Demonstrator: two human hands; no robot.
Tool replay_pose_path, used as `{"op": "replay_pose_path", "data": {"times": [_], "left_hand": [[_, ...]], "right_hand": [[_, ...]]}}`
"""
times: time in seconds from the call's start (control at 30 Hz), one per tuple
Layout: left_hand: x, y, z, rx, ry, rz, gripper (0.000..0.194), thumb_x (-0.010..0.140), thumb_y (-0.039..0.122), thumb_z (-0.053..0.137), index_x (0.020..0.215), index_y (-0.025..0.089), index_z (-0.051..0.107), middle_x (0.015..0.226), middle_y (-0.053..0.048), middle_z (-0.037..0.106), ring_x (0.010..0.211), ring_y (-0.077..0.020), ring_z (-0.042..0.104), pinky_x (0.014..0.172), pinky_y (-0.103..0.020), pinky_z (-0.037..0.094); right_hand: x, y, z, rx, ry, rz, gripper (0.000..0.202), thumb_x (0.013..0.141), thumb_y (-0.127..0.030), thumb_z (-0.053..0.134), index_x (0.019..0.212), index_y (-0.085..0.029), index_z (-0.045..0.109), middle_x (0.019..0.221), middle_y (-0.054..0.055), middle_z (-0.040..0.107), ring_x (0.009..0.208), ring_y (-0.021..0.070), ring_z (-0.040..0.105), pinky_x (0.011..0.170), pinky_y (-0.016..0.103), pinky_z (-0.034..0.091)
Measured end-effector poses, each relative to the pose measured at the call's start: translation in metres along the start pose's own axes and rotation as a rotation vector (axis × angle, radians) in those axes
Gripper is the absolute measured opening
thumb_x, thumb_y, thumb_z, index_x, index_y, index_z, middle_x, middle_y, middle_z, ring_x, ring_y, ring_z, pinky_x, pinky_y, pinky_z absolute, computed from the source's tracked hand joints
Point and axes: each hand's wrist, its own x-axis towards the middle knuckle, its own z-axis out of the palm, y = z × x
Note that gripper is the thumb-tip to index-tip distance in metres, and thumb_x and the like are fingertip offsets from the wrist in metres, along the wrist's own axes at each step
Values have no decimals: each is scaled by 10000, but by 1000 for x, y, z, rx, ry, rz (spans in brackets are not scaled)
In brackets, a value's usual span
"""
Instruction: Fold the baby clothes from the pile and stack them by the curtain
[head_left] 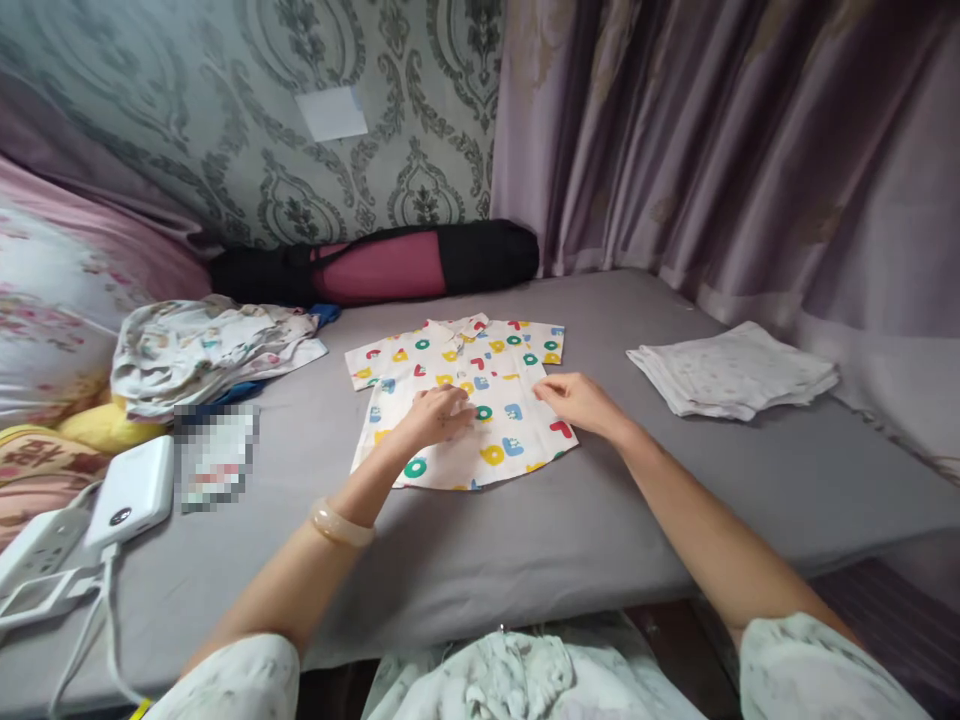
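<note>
A small white short-sleeved shirt printed with red, yellow, green and blue letter shapes lies spread out on the grey sheet, its collar pointing away from me. Over the middle of its front hovers or rests my left hand, fingers loosely bent and apart, a little blurred; whether it presses on the cloth I cannot tell. A pale bangle circles that wrist. At the shirt's right side edge, below the sleeve, my right hand has its thumb and fingertips pinched together on the fabric.
To the right lies a folded pale cloth stack. A crumpled clothes pile sits at left, above a blurred-out packet. Nearer are a white power bank with cables and a power strip. Behind stretches a long black-and-maroon bag.
</note>
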Motion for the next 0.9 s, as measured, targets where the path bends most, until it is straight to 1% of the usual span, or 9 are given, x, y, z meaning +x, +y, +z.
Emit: {"op": "replay_pose_path", "data": {"times": [0.07, 0.1, 0.2, 0.27, 0.43, 0.53, 0.63, 0.77, 0.9], "left_hand": [[15, 2, 5, -9, 21, 37, 337, 923, 425, 468, 1164, 224, 590, 1221, -91, 623, 1098, -243, 593, 948, -379, 416], [23, 3, 7, -9, 23, 52, 331, 914, 405, 490, 1175, 225, 585, 1244, -93, 614, 1114, -246, 588, 954, -383, 414], [48, 10, 13, 0, 8, 76, 327, 907, 374, 507, 1187, 223, 585, 1197, -92, 646, 1119, -253, 591, 956, -386, 419], [66, 17, 15, 5, -13, 67, 330, 913, 364, 499, 1191, 212, 590, 1137, -90, 672, 1086, -255, 607, 939, -384, 430], [120, 43, 19, -36, -18, 47, 293, 911, 328, 496, 1132, 199, 638, 1132, -89, 683, 1046, -247, 625, 895, -346, 455], [153, 62, 26, -57, -19, 36, 270, 903, 306, 507, 1105, 210, 658, 1110, -80, 696, 1047, -238, 629, 881, -311, 462], [182, 81, 35, -48, -27, 7, 285, 893, 296, 523, 1127, 200, 654, 1125, -85, 693, 1056, -234, 631, 878, -292, 466], [209, 104, 45, -20, -11, -23, 310, 888, 337, 541, 1098, 145, 663, 1175, -135, 656, 1074, -254, 621, 890, -306, 470], [227, 118, 52, -5, 26, -122, 408, 871, 428, 576, 1125, 118, 648, 1202, -175, 619, 1133, -269, 582, 932, -310, 457]], "right_hand": [[6, 10, -3, -143, 143, 121, 341, 891, -369, 439, 822, -191, 722, 826, 37, 694, 763, 185, 588, 690, 275, 392], [7, 15, -2, -217, 169, 178, 322, 883, -356, 458, 796, -192, 721, 857, 54, 692, 806, 198, 588, 715, 288, 383], [8, 24, 4, -363, 164, 310, 306, 891, -383, 496, 796, -195, 719, 1016, 105, 671, 970, 249, 577, 815, 346, 371], [7, 27, 9, -394, 149, 344, 316, 903, -417, 508, 815, -197, 717, 1076, 117, 648, 1041, 268, 555, 863, 376, 361], [8, 25, 18, -389, 122, 348, 352, 917, -453, 506, 809, -190, 713, 1104, 123, 624, 1095, 283, 522, 904, 404, 339], [6, 20, 19, -380, 105, 340, 395, 930, -454, 474, 766, -182, 710, 1092, 134, 622, 1098, 292, 515, 899, 412, 335], [3, 15, 19, -376, 108, 316, 408, 933, -446, 460, 759, -175, 710, 1071, 141, 626, 1072, 289, 525, 882, 409, 339], [-4, 9, 22, -383, 117, 276, 392, 920, -463, 488, 795, -172, 718, 1041, 139, 634, 1050, 290, 531, 874, 405, 337], [-12, 4, 25, -389, 114, 196, 359, 923, -444, 500, 822, -174, 713, 1021, 125, 641, 1041, 280, 530, 874, 389, 330]]}}
